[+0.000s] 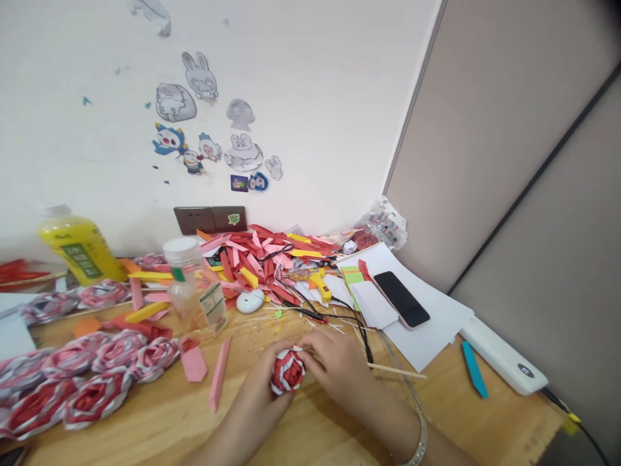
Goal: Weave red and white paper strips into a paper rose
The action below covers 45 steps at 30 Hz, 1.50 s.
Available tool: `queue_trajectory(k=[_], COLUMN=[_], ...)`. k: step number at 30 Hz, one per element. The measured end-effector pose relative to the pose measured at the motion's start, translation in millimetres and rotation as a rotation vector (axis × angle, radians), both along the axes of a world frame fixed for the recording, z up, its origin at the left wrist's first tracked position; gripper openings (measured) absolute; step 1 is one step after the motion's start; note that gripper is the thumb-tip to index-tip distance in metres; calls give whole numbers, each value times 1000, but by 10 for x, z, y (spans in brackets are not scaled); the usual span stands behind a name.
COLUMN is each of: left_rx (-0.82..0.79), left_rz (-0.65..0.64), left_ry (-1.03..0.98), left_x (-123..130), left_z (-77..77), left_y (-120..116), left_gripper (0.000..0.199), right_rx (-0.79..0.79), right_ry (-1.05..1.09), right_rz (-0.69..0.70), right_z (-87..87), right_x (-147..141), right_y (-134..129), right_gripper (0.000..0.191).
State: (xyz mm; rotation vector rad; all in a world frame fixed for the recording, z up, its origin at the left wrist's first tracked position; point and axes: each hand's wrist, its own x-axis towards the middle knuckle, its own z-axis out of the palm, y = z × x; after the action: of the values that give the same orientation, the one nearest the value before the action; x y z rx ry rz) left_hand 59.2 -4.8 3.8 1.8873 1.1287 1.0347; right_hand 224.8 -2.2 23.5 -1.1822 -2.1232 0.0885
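A red and white folded paper rose [288, 371] is held just above the wooden table. My left hand [264, 382] wraps around its left side and underside, with the thumb below. The fingers of my right hand [330, 359] are closed on the rose's upper right edge; the fingertips are partly hidden. To the left of my hands lie a pink folded paper strip [220, 375] and a wider pink paper piece [193, 361]. A thin wooden stick [396, 371] lies by my right wrist.
Several finished paper roses [97, 396] lie at left. Behind stand a clear jar [187, 291] and a yellow bottle [82, 249]. A heap of paper strips [257, 259], a yellow glue gun [319, 283] with its cable, a phone [402, 299] and a white power strip [504, 356] are farther back and right.
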Motion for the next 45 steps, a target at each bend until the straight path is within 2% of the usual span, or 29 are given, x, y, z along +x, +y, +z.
queue_trajectory(k=[6, 12, 15, 22, 31, 38, 45], left_rx=[5, 13, 31, 72, 19, 65, 90], left_rz=[12, 26, 11, -1, 24, 31, 5], left_ry=[-25, -28, 1, 35, 4, 12, 56], left_x=[10, 0, -4, -7, 2, -5, -3], left_z=[19, 37, 28, -1, 52, 10, 8], left_y=[-7, -20, -19, -8, -21, -5, -7], left_gripper=[41, 43, 43, 43, 42, 41, 41], right_rx=[3, 100, 135, 122, 91, 149, 84], right_ry=[-3, -63, -63, -32, -18, -68, -135], right_rz=[40, -73, -69, -22, -33, 7, 44], right_z=[15, -6, -17, -10, -14, -3, 5], right_x=[-17, -8, 1, -20, -33, -35, -7], right_y=[-10, 4, 1, -4, -32, -32, -18], right_gripper=[18, 17, 18, 23, 25, 33, 23])
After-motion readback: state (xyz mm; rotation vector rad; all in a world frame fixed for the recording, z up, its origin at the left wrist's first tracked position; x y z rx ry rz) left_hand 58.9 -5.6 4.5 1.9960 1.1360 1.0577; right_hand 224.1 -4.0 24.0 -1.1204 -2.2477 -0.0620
